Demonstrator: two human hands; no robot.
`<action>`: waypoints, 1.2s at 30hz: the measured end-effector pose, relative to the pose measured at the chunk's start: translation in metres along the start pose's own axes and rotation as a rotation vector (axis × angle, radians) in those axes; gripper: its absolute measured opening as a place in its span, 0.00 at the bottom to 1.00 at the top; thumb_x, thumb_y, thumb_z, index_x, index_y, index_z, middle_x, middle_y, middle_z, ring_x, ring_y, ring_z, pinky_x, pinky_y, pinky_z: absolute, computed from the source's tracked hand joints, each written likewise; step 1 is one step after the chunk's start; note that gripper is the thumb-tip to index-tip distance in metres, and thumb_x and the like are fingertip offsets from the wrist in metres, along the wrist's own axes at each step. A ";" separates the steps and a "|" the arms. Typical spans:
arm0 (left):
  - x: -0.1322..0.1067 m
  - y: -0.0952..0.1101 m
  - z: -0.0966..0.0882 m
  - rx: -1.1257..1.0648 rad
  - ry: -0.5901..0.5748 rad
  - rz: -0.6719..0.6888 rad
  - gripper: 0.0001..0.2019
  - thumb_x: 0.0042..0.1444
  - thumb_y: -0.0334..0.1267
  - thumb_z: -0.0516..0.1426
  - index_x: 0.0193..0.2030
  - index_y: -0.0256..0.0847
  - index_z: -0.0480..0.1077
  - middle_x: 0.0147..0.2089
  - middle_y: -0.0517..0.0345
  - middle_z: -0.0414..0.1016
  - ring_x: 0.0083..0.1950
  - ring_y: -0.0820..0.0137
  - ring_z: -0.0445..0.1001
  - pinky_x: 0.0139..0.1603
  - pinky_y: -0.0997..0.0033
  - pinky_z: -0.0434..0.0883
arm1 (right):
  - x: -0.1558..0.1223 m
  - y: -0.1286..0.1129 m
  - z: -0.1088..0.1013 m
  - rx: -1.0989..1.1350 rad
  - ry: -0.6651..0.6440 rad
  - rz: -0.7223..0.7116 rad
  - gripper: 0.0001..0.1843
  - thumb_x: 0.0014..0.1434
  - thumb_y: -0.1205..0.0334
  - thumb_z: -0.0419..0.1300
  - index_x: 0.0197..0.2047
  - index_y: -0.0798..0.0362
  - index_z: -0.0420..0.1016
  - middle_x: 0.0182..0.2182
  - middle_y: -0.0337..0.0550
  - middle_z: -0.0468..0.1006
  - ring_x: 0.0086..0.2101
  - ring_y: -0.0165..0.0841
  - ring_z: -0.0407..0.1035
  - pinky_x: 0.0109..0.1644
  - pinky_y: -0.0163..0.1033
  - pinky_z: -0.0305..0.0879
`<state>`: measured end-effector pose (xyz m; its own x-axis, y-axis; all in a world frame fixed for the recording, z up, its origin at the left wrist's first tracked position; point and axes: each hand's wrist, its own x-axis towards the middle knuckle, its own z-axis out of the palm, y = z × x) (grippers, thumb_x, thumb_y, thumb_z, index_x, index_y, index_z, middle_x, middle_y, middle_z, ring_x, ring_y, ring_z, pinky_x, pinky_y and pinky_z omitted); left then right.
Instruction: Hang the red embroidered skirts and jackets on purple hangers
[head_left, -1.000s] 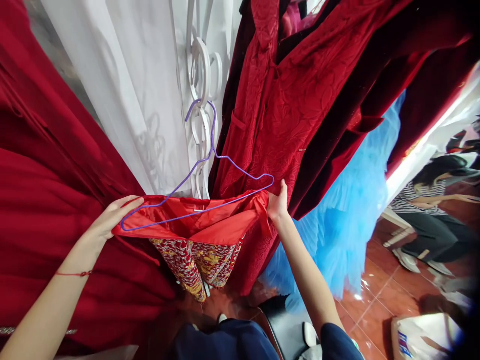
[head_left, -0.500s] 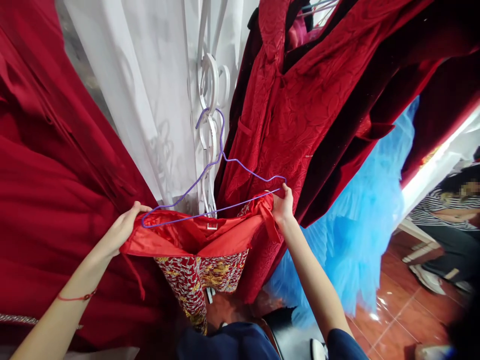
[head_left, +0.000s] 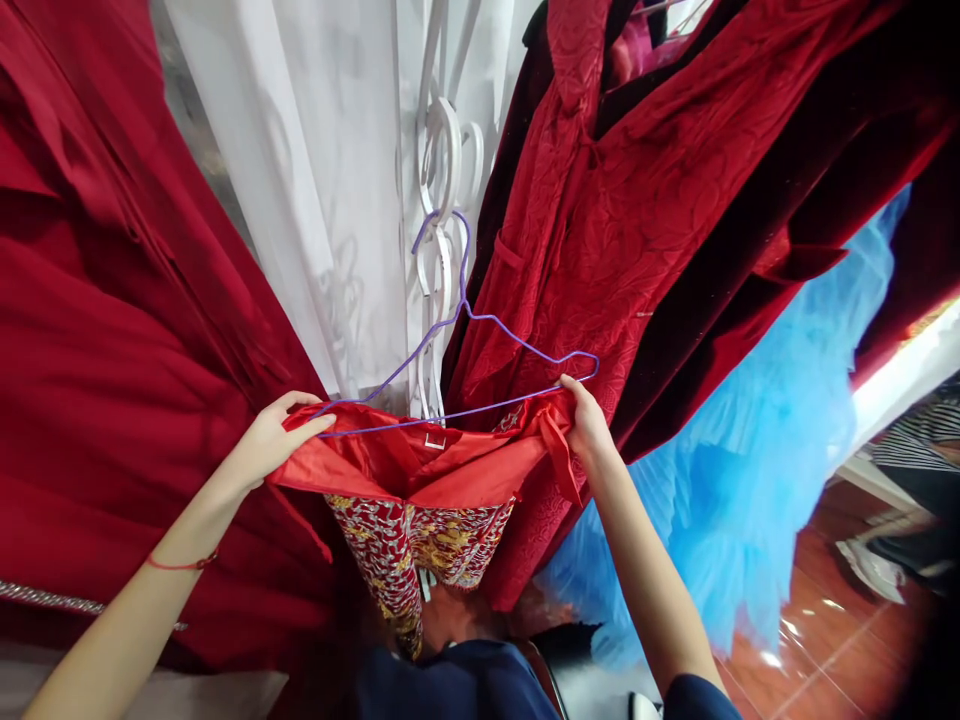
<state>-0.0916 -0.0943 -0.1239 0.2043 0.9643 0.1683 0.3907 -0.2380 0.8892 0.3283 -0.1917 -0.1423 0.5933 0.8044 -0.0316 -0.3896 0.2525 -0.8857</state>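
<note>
A purple wire hanger [head_left: 420,345] hangs by its hook from a white chain of rings. Below its bottom bar is a red garment [head_left: 465,475] with a smooth satin band at the top and a red, gold and silver patterned part beneath. My left hand [head_left: 281,440] pinches the band's left end, its thumb stretched along the hanger's left corner. At the opposite end my right hand [head_left: 585,415] grips the band, thumb up against the hanger bar near its right corner. A small white label shows inside the band, and red ties dangle at both ends.
Plain red cloth [head_left: 135,380] hangs close on the left. A textured red dress [head_left: 570,250] and dark velvet garments hang on the right, before a blue tulle dress [head_left: 712,490]. White curtain [head_left: 345,150] stands behind the ring chain [head_left: 448,165]. A person's legs show at far right.
My left thumb has come over onto the hanger's left corner. My right hand now sits slightly inward of the hanger's right corner. The view has shifted, so the scene lies further right.
</note>
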 end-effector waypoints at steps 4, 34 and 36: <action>0.011 0.005 0.003 -0.065 0.024 0.021 0.27 0.37 0.55 0.69 0.41 0.41 0.71 0.38 0.54 0.81 0.39 0.62 0.80 0.43 0.65 0.77 | 0.001 0.000 -0.004 -0.005 0.066 -0.079 0.15 0.45 0.54 0.71 0.27 0.48 0.69 0.22 0.28 0.74 0.21 0.26 0.67 0.24 0.32 0.69; 0.000 0.080 0.054 1.222 -0.001 0.428 0.23 0.70 0.48 0.42 0.46 0.40 0.76 0.36 0.43 0.82 0.36 0.56 0.81 0.29 0.71 0.63 | -0.012 -0.069 -0.050 -0.141 -0.052 -0.048 0.07 0.41 0.72 0.61 0.25 0.52 0.70 0.18 0.32 0.69 0.17 0.25 0.60 0.19 0.30 0.58; 0.002 0.081 0.055 1.235 -0.045 0.445 0.24 0.70 0.47 0.42 0.47 0.39 0.77 0.36 0.42 0.82 0.37 0.55 0.81 0.30 0.70 0.63 | -0.008 -0.082 -0.060 -0.106 0.015 -0.063 0.09 0.40 0.75 0.60 0.23 0.52 0.67 0.16 0.32 0.67 0.16 0.24 0.59 0.19 0.30 0.57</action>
<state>-0.0104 -0.1177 -0.0748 0.5485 0.7771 0.3086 0.8361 -0.5046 -0.2154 0.3982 -0.2513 -0.0972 0.6251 0.7803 0.0197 -0.2750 0.2438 -0.9300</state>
